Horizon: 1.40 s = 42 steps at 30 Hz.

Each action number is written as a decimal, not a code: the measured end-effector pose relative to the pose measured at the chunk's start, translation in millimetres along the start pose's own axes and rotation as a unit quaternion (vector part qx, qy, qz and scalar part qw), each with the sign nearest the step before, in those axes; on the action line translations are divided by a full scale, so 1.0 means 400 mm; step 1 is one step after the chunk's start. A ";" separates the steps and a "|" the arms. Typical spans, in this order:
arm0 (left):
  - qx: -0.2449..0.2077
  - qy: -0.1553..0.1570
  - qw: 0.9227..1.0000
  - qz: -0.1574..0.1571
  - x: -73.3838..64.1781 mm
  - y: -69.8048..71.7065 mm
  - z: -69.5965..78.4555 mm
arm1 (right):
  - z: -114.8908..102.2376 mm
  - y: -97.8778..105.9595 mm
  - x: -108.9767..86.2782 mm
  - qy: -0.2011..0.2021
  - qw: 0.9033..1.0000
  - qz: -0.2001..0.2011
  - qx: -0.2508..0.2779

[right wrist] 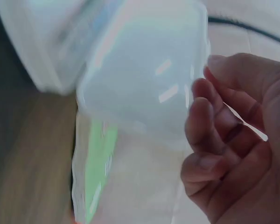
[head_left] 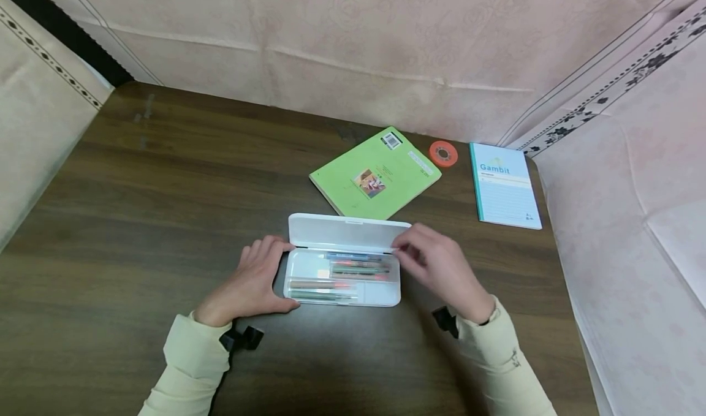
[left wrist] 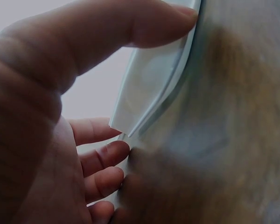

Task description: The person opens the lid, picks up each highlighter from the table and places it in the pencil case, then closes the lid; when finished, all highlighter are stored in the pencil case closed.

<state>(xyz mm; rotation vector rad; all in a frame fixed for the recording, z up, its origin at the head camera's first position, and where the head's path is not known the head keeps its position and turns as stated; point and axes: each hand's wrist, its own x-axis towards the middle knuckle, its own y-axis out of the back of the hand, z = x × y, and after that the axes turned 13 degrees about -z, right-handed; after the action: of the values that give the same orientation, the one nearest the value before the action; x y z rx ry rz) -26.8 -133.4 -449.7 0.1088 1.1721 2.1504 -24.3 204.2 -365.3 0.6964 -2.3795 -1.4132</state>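
Note:
A white plastic pencil case [head_left: 380, 292] lies on the table with its lid [head_left: 347, 232] raised at the back. Inside are several pens and pencils [head_left: 358, 269], some along the back and some at the front left. My left hand [head_left: 250, 281] grips the case's left end, thumb on the front corner and fingers at the back corner. In the left wrist view the thumb [left wrist: 163, 23] lies over the case's rim. At the lid's right end, my right hand [head_left: 438, 266] pinches the edge with curled fingers. The right wrist view shows these fingertips [right wrist: 200, 112] right at the lid's edge.
A green book [head_left: 353, 171] lies just behind the case. To its right are an orange-red round roll [head_left: 443, 154] and a light-blue notebook [head_left: 504, 189] marked Gambit. Patterned cloth [head_left: 342, 42] hangs around the table's back and sides.

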 end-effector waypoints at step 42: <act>-0.075 0.010 0.997 -0.031 -0.013 0.010 0.003 | 0.067 -0.031 -0.064 -0.085 0.974 -0.209 0.031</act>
<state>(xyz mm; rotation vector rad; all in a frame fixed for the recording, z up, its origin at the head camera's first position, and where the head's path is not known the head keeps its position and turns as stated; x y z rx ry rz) -24.4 -137.1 -444.6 -0.0145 1.0071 2.1811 -12.5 232.8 -388.9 1.1959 -2.5172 -1.6187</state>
